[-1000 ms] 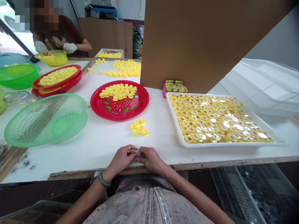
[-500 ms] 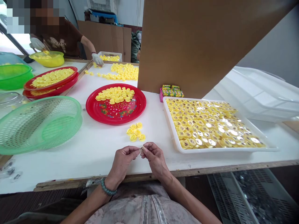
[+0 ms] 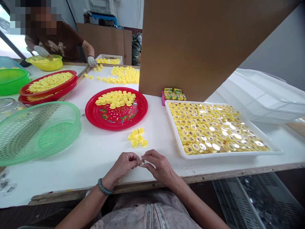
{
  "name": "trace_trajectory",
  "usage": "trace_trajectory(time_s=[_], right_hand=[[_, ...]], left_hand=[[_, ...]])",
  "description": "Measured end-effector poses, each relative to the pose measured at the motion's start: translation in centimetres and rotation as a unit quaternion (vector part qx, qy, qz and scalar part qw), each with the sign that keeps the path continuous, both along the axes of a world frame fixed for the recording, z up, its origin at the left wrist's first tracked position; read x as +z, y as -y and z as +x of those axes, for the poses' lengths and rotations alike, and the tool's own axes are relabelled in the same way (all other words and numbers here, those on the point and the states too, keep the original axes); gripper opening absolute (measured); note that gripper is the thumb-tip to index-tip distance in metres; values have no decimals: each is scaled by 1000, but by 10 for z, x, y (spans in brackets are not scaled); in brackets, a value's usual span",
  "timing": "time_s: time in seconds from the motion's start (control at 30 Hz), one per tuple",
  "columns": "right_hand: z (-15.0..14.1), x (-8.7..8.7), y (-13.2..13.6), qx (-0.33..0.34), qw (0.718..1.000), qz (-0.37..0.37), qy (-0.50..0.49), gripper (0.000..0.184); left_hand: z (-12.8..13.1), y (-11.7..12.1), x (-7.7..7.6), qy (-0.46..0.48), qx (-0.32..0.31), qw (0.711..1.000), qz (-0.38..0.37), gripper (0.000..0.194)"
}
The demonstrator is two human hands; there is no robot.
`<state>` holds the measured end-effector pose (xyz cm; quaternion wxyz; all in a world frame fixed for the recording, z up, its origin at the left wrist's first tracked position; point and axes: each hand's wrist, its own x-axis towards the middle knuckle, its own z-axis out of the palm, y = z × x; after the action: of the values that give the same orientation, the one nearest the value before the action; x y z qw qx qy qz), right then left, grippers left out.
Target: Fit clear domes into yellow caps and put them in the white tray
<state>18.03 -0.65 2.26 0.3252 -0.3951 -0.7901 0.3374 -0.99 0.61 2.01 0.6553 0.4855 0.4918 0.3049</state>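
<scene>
Piece (image 3: 142,162), tiny & part dark, is btwn the hands, too small to ID. L hand (image 3: 122,167): thumb & index pinched shut on it. R hand (image 3: 160,165): thumb & index parted around its R side; can't tell if touching. Yellow pcs (image 3: 134,143) lie just beyond on white table (image 3: 157,127); red tray (image 3: 143,109) w/ more behind, green basket (image 3: 59,133) L, full white tray (image 3: 202,156) R.

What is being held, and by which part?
A small piece, partly hidden, pinched at its left edge by the left hand. Whether the right hand touches it cannot be told.
</scene>
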Motion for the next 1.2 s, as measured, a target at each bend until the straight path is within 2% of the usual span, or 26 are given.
trace_trajectory(time_s=[0.07,0.23,0.33,0.4,0.47,0.53,0.6,0.7,0.77,0.9,1.0,1.2], right_hand=[[-2,-1,0,8,1000,-1,19,26],[-7,-10,-2,-28,998,-61,-8,24],[-6,-13,-5,-68,996,-62,-8,19],[-5,-14,-7,-106,993,-52,-3,19],[-4,-16,-7,-134,990,-46,0,19],[-5,-18,-6,-146,988,-45,2,20],[-6,-19,-4,-146,988,-47,4,22],[-7,-18,-2,-140,989,-44,12,24],[-5,-18,-1,-137,989,-42,20,23],[0,-20,3,-133,990,-40,24,22],[2,-23,5,-140,989,-43,19,21],[1,-24,7,-140,989,-38,8,19]], left_hand=[[-1,-4,0,4,-17,1000,-2,11],[-2,-9,-3,-11,-85,996,11,17],[-6,-19,-6,-109,-76,985,111,20],[-13,-31,-6,-228,-42,946,225,25],[-20,-44,-7,-324,-45,892,313,30],[-26,-55,-7,-368,-90,857,348,32],[-28,-61,-8,-386,-122,844,352,32],[-26,-59,-10,-384,-135,843,352,34],[-24,-51,-11,-359,-128,855,352,35],[-23,-32,-10,-341,-47,888,304,27],[-19,-24,-10,-366,11,896,250,21],[-6,-29,-19,-371,22,894,251,35]])
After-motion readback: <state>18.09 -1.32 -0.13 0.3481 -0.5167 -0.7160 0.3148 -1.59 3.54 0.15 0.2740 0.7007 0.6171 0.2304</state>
